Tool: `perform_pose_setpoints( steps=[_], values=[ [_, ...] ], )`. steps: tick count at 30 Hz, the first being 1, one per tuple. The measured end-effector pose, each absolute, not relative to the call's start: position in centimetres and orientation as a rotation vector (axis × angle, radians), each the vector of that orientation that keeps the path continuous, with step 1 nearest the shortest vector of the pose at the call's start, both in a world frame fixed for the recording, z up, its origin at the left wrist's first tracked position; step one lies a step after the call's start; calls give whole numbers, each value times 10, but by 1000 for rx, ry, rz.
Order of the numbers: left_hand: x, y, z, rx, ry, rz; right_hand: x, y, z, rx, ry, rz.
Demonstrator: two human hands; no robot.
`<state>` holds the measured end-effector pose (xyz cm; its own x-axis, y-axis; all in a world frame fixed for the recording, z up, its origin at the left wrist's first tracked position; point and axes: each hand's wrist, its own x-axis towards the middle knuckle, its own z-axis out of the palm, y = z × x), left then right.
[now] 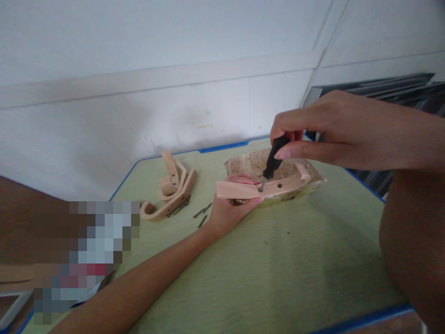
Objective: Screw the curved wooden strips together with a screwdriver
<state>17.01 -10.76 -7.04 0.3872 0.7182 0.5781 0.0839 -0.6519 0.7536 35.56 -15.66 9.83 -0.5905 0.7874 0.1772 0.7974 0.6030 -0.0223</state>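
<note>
Head view, hook (292, 184) inside blue table edge (224, 147)

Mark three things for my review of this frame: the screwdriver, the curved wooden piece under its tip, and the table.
Screwdriver (272, 163): head view, on its black handle.
Curved wooden piece (233, 190): head view, on its flat end.
Table (243, 278): head view, on its bare green top.

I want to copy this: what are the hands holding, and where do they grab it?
The right hand holds the screwdriver by its black handle. The left hand grips the wooden hook by its sides, toward the flatter end.
</note>
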Motion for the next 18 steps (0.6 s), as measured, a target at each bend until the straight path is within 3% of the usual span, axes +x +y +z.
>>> perform_pose_setpoints(
  steps=[18],
  values=[
    [170, -107, -73, 2000, 666, 1282, 349, -157, 97, -1410, -2620, -186]
  ],
)
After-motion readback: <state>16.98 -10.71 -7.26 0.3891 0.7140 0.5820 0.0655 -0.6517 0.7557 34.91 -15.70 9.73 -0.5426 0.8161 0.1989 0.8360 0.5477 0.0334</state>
